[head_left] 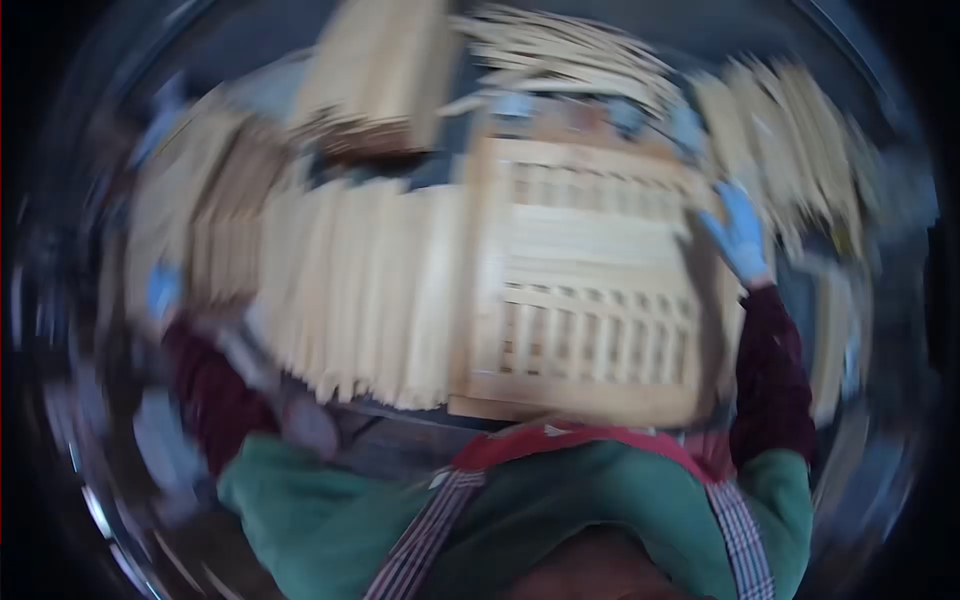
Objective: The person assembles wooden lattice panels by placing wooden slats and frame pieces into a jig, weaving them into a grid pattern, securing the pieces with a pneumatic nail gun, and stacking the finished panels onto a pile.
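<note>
My right hand (740, 232), in a blue glove, is at the right edge of a slotted wooden panel (590, 235), its thumb spread from its fingers. Nothing shows in its grasp. The panel has two rows of slots and lies in a wooden frame (486, 270) in front of my body. Far to the left, my left hand (163, 288), also gloved in blue, is beside a stack of wooden boards (180, 200). Motion blur smears its fingers, so I cannot make out whether it touches the boards.
A row of pale wooden slats (360, 290) lies left of the frame. Behind it stands a tall stack of boards (375, 65). Thin strips (570, 55) are heaped at the back. More slats (790, 140) lie at the right. Much of the view is blurred.
</note>
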### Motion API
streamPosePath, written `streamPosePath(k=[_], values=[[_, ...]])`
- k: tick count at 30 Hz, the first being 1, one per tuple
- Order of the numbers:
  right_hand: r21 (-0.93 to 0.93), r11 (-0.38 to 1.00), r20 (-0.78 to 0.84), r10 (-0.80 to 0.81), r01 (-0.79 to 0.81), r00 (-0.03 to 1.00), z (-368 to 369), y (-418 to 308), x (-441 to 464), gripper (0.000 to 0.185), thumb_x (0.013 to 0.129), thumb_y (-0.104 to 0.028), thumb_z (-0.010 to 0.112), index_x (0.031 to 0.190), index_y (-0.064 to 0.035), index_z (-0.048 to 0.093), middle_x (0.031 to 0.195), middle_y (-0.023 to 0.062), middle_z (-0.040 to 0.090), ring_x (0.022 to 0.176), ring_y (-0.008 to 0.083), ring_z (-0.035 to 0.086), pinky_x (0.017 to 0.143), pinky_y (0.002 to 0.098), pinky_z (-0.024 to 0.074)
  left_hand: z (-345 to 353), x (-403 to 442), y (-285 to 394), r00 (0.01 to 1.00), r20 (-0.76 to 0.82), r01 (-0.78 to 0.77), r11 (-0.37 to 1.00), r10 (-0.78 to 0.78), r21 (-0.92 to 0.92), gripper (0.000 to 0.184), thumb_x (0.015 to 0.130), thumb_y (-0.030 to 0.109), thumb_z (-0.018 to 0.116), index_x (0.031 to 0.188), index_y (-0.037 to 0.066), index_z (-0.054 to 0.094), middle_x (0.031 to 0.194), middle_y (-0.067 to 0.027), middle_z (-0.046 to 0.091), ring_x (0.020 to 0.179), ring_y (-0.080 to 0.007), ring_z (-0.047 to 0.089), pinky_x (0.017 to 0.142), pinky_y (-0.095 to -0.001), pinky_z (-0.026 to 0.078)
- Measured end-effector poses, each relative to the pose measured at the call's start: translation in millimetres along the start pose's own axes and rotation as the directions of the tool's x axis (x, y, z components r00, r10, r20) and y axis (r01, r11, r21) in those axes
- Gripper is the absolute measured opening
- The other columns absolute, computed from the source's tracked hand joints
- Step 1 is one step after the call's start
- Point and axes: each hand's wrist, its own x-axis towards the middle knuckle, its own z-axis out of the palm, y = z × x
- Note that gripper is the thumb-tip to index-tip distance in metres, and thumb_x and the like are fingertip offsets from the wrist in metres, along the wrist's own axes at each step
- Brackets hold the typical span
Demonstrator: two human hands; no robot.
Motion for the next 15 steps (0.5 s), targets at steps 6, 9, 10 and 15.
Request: streamPosePath(k=[6, 9, 10, 15], values=[[0.159, 0.977, -0.048, -0.136, 0.142, 0.989, 120, 15, 163, 0.057, 0.088, -0.021, 0.066, 0.135, 0.0023, 0.046, 0.134, 0.0234, 0.051, 0.124, 0.0341, 0.049, 0.104, 0.0399, 0.0383, -79, -42, 65, 0.813, -0.060, 0.581, 0.814, -0.579, 0.019, 0.039, 0.083, 0.031, 0.056, 0.110, 0.006, 0.068, 0.114, -0.0203, 0.064, 0.110, -0.0373, 0.060, 0.094, -0.0432, 0.047], [0.025, 1.000, 0.158, -0.012, 0.008, 0.987, 89, -46, 183, 0.054, 0.090, -0.026, 0.063, 0.134, 0.0019, 0.048, 0.127, 0.0217, 0.057, 0.117, 0.0327, 0.055, 0.099, 0.0369, 0.0427, -74, -26, 48, 0.903, 0.113, 0.410, 0.909, -0.415, 0.072, 0.041, 0.078, 0.035, 0.062, 0.102, 0.003, 0.070, 0.110, -0.0220, 0.065, 0.105, -0.0385, 0.062, 0.090, -0.0427, 0.049], [0.261, 0.964, 0.217, -0.014, -0.044, 0.976, 102, -38, 186, 0.053, 0.091, -0.026, 0.062, 0.134, 0.0011, 0.047, 0.124, 0.0205, 0.059, 0.116, 0.0308, 0.056, 0.098, 0.0355, 0.0427, -75, -26, 52, 0.900, 0.106, 0.418, 0.907, -0.422, 0.053, 0.040, 0.078, 0.034, 0.062, 0.100, 0.002, 0.070, 0.109, -0.0225, 0.065, 0.104, -0.0385, 0.062, 0.089, -0.0431, 0.049], [0.106, 0.993, 0.272, 0.025, -0.056, 0.962, 111, -52, 193, 0.030, 0.093, -0.020, 0.056, 0.115, -0.0008, 0.064, 0.113, 0.0182, 0.066, 0.104, 0.0301, 0.063, 0.090, 0.0347, 0.0475, -99, -48, 78, 0.952, 0.068, 0.291, 0.949, -0.300, 0.122, 0.036, 0.078, 0.030, 0.061, 0.096, 0.001, 0.069, 0.098, -0.0225, 0.067, 0.094, -0.0370, 0.065, 0.081, -0.0420, 0.051]])
